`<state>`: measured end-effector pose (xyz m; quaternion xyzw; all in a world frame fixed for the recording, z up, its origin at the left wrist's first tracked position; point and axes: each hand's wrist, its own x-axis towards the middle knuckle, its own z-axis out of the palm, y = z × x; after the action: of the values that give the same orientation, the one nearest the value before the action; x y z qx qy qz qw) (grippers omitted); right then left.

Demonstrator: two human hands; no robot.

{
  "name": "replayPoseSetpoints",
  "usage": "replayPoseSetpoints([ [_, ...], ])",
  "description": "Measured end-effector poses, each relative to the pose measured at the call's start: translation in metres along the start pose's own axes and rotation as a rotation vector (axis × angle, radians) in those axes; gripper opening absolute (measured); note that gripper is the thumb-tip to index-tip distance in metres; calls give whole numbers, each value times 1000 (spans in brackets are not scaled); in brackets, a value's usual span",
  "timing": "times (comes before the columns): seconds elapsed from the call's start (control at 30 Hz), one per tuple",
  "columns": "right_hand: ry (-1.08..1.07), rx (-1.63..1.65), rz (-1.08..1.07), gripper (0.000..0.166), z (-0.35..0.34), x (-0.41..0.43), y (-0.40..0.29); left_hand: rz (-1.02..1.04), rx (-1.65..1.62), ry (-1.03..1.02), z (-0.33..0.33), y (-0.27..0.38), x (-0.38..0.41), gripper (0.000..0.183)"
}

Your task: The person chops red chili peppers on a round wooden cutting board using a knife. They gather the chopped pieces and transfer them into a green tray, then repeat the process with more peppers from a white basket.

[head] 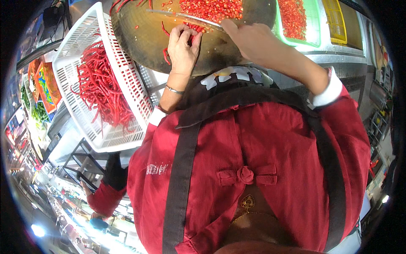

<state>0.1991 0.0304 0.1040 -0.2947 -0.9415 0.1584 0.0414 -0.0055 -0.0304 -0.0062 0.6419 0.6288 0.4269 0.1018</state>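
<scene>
A round wooden chopping board [142, 44] lies before me. My right hand [253, 39] is closed on the handle of a knife [190, 18], whose blade points left across the board. Just below the blade, my left hand [185, 44] presses a small bunch of red chillies [196, 28] against the board, fingers bent. Chopped red chilli [211, 9] is heaped beyond the blade. A few whole chillies lie loose left of my left hand. A white plastic basket [104, 147] at the left holds many long whole red chillies [101, 85].
Right of the board, a light green basket [312, 23] holds chopped red chilli, with a yellow basket [336, 23] beyond it. Orange containers [49, 85] and green vegetables [39, 112] are at the far left. A person in red [106, 197] is at the lower left.
</scene>
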Motion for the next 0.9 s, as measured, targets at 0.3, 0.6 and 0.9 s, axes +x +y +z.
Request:
replayPoseSetpoints([
  [0.3,54,27,-26,27,36,31,-3,-41,25,6,2,-4,4,18],
  [0.6,-133,17,52,25,-3,-1,-17,-40,-7,-1,2,-3,-2,18],
  [0.9,46,26,90,27,35,19,6,5,59,-131,-12,2,-3,16],
])
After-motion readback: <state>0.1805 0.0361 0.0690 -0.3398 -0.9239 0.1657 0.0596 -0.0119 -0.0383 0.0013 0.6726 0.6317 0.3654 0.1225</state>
